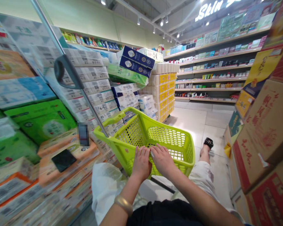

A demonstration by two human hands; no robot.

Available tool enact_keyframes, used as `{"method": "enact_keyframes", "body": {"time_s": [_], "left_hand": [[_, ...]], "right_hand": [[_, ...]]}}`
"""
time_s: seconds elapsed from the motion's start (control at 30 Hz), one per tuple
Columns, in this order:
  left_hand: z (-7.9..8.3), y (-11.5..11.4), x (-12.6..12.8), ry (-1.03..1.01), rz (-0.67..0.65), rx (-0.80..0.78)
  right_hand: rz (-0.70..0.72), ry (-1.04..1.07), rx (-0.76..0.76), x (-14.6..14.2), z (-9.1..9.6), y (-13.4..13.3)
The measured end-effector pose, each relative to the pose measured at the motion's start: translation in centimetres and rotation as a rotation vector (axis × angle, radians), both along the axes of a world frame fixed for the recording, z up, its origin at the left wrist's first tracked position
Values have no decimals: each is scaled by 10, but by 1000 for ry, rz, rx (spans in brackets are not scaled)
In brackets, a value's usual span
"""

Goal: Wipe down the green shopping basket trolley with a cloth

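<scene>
My left hand point(141, 163) and my right hand point(162, 160) rest side by side on the near rim of a lime-green plastic shopping basket point(179, 147). Both have their fingers curled over that rim. The basket looks empty inside. Its long grey pull handle point(68, 73) rises up and to the left. A gold bangle point(124, 204) sits on my left wrist. My leg in light trousers stretches out to the right of the basket, ending in a black sandal point(208, 142).
Stacked packs of tissue and toilet paper point(37, 119) fill the left side. A dark phone point(63, 160) lies on one orange pack. Cardboard boxes point(269, 125) are piled at the right. Tiled floor point(202, 119) runs ahead to shelves point(209, 72) of small goods.
</scene>
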State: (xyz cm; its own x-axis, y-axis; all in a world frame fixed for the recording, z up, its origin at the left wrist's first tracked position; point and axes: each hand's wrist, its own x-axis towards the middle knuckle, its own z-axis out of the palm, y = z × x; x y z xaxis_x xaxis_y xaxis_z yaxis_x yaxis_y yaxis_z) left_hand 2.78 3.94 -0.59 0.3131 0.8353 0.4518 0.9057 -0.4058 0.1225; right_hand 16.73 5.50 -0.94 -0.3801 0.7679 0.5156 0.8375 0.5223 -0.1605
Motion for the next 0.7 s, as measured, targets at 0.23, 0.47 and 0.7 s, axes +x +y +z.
{"method": "enact_keyframes", "body": {"time_s": [0.23,0.47,0.7], "left_hand": [[2,3,-7,-24,10,30],[-2,4,-8,-21,32,58],[-2,9,-13,-30,21,62]], "right_hand": [[-117,-95,-183,47,-5,-22],[-128,-158,-227,19,12,-19],[-91,-150,-201,3,11,-15]]}}
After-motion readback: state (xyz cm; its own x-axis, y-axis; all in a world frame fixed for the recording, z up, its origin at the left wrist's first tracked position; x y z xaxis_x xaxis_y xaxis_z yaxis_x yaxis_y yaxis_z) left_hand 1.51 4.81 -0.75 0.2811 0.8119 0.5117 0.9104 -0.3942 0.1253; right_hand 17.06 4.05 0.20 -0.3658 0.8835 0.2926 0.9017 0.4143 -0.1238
